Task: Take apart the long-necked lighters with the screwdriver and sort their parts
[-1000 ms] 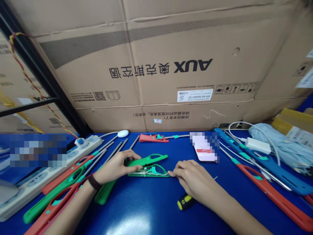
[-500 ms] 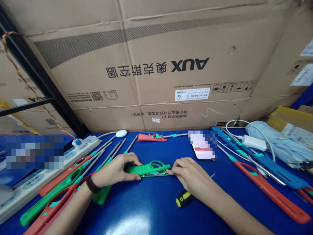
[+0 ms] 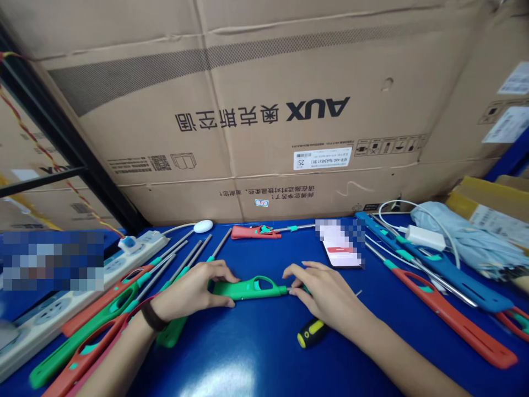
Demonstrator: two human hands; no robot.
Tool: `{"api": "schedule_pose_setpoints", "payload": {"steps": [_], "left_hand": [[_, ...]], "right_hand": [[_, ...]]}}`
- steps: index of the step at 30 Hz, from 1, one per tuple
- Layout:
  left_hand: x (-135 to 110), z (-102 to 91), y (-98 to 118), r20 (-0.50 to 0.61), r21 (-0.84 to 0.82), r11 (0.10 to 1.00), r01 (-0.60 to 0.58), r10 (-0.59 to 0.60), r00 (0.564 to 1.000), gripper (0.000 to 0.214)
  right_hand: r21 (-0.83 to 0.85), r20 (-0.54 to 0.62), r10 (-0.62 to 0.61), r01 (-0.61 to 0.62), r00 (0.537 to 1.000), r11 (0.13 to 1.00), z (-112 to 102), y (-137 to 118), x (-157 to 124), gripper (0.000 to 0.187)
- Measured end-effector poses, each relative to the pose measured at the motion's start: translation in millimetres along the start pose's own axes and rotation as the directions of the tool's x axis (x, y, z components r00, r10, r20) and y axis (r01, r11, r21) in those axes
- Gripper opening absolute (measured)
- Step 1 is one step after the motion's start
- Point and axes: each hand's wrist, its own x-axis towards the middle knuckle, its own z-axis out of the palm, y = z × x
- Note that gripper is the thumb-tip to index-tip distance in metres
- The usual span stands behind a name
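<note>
A green lighter handle with a teal trigger lies on the blue table in the middle. My left hand grips its left end, fingers curled over the top. My right hand pinches the handle's right end at the nozzle joint. The two green shell halves sit closed on each other. A black and yellow screwdriver lies just below my right wrist.
Several red and green long lighters lie at the left beside a white power strip. Red and blue lighters, a phone, a charger and a red handle lie around. A big cardboard box walls the back.
The upper green shell half, tilted apart a second ago, has been brought down onto the lower half. Both hands have closed in on the joined handle.
</note>
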Motion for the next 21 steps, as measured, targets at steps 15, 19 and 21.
{"api": "schedule_pose_setpoints", "payload": {"steps": [15,19,21], "left_hand": [[4,7.6,7,-0.039,-0.019,0.999,-0.039,0.038,0.999,0.029],[6,13.2,13,-0.027,0.034,0.994,-0.104,0.105,0.994,0.028],[5,14.1,13,-0.027,0.067,0.985,-0.157,0.159,0.987,0.031]], "right_hand": [[-0.163,0.054,-0.047,0.055,0.997,0.985,7,-4,3,0.02],[-0.105,0.033,-0.041,0.045,0.999,0.993,2,-7,1,0.009],[-0.072,0.021,-0.044,0.045,0.999,0.996,1,-7,0,0.007]]}}
